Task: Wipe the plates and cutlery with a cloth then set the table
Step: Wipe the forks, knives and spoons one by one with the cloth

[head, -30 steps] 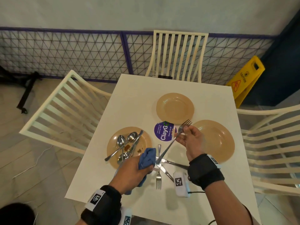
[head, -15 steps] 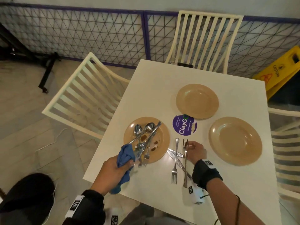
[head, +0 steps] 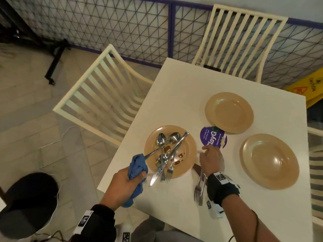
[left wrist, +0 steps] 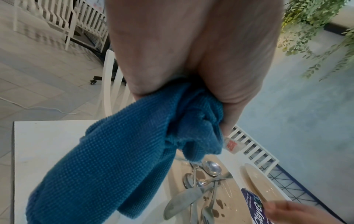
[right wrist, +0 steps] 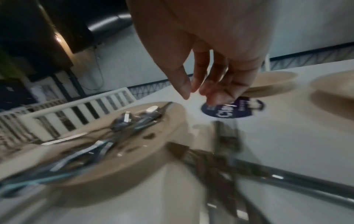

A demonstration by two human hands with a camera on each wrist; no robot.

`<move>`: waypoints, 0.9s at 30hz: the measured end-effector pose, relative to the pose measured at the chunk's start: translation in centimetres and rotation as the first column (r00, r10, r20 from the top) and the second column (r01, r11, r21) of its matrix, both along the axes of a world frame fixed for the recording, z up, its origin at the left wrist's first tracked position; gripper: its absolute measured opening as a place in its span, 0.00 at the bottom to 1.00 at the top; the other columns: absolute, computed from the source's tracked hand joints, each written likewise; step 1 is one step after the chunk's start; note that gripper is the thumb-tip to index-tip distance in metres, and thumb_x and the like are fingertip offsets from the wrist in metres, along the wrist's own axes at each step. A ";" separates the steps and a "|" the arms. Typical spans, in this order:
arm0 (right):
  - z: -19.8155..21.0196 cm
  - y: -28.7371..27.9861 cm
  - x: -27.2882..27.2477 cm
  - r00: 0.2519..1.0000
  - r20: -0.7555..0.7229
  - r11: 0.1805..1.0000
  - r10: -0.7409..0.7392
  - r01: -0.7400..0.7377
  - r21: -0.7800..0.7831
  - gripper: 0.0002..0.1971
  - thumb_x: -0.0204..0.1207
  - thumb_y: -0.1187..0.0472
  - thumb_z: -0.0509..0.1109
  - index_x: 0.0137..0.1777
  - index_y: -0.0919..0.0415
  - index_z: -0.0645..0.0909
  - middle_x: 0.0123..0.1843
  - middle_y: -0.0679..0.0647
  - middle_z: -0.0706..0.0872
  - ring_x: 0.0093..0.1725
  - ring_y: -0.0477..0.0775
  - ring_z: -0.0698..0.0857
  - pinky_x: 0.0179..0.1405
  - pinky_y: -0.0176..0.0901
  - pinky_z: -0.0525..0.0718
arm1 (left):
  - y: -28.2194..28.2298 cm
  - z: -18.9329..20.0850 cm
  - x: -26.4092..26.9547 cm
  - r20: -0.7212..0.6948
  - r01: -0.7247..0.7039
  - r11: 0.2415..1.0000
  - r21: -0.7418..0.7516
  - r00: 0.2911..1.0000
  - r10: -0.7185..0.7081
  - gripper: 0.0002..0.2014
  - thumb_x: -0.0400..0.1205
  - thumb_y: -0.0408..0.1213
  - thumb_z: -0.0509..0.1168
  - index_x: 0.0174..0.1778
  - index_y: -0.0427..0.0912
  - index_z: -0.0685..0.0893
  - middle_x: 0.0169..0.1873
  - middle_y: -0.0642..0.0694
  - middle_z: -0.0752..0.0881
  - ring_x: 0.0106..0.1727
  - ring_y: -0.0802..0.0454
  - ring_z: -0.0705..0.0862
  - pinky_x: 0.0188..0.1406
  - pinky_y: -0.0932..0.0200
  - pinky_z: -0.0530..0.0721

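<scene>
While the left hand (head: 122,185) gripped a bunched blue cloth (head: 137,165) just off the table's (head: 174,88) near-left edge, the right hand (head: 212,158) hovered empty over the tabletop with fingers loosely spread, between the dirty plate (head: 189,149) and the purple sticker (head: 212,137). Cloth looked like waffle-weave microfibre, soft and crumpled, probably kept bunched ready for the next piece. Dirty plate was tan, round, shallow, with brown smears; it held a tangled pile of shiny metal spoons, a fork and a knife (head: 163,165) whose blade overhung the rim toward the cloth hand. Pile likely the unwiped lot. A few forks (head: 199,189) lay crossed on the bare table under the right wrist, likely the wiped ones set aside. Two more tan plates (head: 229,112) sat further right, apart, smooth and glossy, no visible stains. Judged mid-way through cutlery wiping; right hand seemed headed for the next piece. Right wrist view was blurred.
</scene>
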State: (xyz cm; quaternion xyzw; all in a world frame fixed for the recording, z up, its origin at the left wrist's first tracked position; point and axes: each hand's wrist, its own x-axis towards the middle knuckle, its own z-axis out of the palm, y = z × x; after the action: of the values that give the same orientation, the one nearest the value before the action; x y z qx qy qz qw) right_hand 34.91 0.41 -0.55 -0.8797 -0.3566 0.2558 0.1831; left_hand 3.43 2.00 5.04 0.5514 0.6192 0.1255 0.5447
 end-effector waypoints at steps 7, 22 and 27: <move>-0.6 5.2 -8.5 0.934 -0.286 0.963 0.215 -0.252 -0.100 0.20 0.84 0.50 0.63 0.41 0.64 0.86 0.33 0.53 0.84 0.36 0.51 0.82 0.37 0.42 0.76 | 1.0 -0.2 -0.1 0.142 -0.071 0.997 -0.008 0.987 0.072 0.15 0.82 0.46 0.72 0.33 0.43 0.83 0.19 0.50 0.85 0.24 0.61 0.83 0.35 0.62 0.80; -1.7 9.9 -11.5 0.983 -0.183 0.935 -0.003 -0.062 -0.349 0.34 0.79 0.26 0.52 0.46 0.58 0.80 0.36 0.55 0.84 0.32 0.54 0.81 0.30 0.42 0.74 | 2.3 0.2 -0.4 -0.024 0.086 0.996 0.010 0.996 -0.086 0.13 0.83 0.50 0.70 0.48 0.43 0.90 0.42 0.45 0.92 0.42 0.51 0.88 0.44 0.62 0.84; -2.4 9.9 -11.5 0.979 -0.192 0.933 -0.072 -0.002 -0.359 0.27 0.80 0.35 0.59 0.52 0.61 0.82 0.41 0.55 0.85 0.35 0.54 0.82 0.34 0.43 0.79 | 2.8 0.5 -0.2 -0.032 0.114 0.993 0.001 0.993 -0.114 0.13 0.83 0.49 0.70 0.48 0.42 0.90 0.41 0.45 0.92 0.40 0.56 0.86 0.42 0.65 0.82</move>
State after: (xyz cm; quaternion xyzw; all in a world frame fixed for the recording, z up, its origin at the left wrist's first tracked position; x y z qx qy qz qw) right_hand 23.38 10.26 -2.92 -0.8739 -0.2681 0.4010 0.0600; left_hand 3.18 4.77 5.49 0.5885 0.5952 0.0862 0.5404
